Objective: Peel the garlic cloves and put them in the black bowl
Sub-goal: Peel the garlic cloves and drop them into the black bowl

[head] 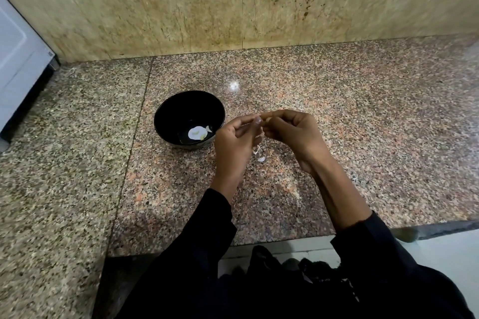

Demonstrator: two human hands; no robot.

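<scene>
Dark sleeves nearest. Left hand (234, 141) and right hand (291, 132) meet fingertip to fingertip above the surface (363, 137), both pinching a garlic clove (262, 119); mostly hidden, long axis can't tell. Loose peel (260, 158) lies below the hands. Just left of the left hand, black bowl (189, 119) holds pale peeled pieces (197, 133). Speckled granite, beige stone wall (233, 2) beyond, white appliance (18, 59) far left.

No legible text anywhere.
</scene>
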